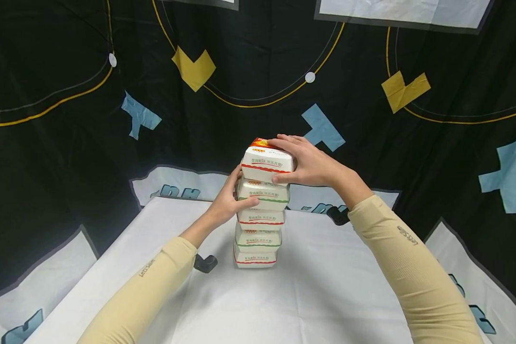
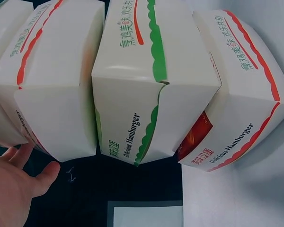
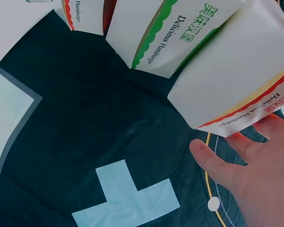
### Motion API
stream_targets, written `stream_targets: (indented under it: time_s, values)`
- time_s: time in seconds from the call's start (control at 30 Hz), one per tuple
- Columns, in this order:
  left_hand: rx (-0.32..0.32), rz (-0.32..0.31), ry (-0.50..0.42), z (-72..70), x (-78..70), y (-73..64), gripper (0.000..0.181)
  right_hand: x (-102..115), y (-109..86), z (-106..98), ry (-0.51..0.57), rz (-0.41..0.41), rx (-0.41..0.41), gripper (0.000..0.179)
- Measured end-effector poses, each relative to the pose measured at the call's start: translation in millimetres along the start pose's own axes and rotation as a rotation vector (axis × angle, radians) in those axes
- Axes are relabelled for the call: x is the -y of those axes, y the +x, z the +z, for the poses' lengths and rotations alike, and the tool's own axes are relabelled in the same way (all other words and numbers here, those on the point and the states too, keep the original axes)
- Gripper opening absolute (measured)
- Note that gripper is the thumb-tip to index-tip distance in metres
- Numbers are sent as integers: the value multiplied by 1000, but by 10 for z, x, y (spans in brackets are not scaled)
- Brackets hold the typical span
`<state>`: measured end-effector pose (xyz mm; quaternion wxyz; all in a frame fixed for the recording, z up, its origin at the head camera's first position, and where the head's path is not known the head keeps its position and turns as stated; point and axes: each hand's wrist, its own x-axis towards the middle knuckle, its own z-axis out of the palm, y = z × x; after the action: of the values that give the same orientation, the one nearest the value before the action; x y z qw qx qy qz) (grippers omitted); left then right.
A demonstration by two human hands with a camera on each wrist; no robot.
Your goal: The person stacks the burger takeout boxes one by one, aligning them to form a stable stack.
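A stack of several white paper hamburger boxes [image 1: 259,239] with red and green wavy stripes stands on the table, its tiers slightly offset. My right hand [image 1: 311,162] grips the red-striped top box [image 1: 266,165] from the right, fingers over its upper face and thumb low on its front. On the left side of the stack, my left hand [image 1: 228,198] rests with extended fingers beside the upper boxes. Its thumb reaches across the front of the green-striped second box [image 1: 268,193]. The left wrist view shows the left hand's fingertips right at a red-striped box [image 2: 57,109].
The table [image 1: 348,286] has a white cover. Two small black curved pieces lie on it, one black piece [image 1: 205,263] left of the stack and another black piece [image 1: 338,215] near the right forearm. A dark patterned curtain [image 1: 249,57] hangs behind.
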<state>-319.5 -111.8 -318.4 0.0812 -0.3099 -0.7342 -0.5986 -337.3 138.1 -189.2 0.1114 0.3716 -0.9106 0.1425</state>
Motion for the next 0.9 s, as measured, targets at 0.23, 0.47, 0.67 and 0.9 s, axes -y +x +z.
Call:
stream_targets:
  time_s: [0.23,0.47,0.67,0.9]
  values:
    - [-20,-25,47,14,191,42,102,-15,-32,18,19,-5,16,92]
    - [-23,8,47,27,269,51,99,-42,-69,34,31,-20,2,89]
    - [-19,36,24,28,272,48,99,-55,-93,28,28,-21,-11,89]
    - [-31,52,31,25,271,38,99,-31,-130,27,17,-31,-26,90]
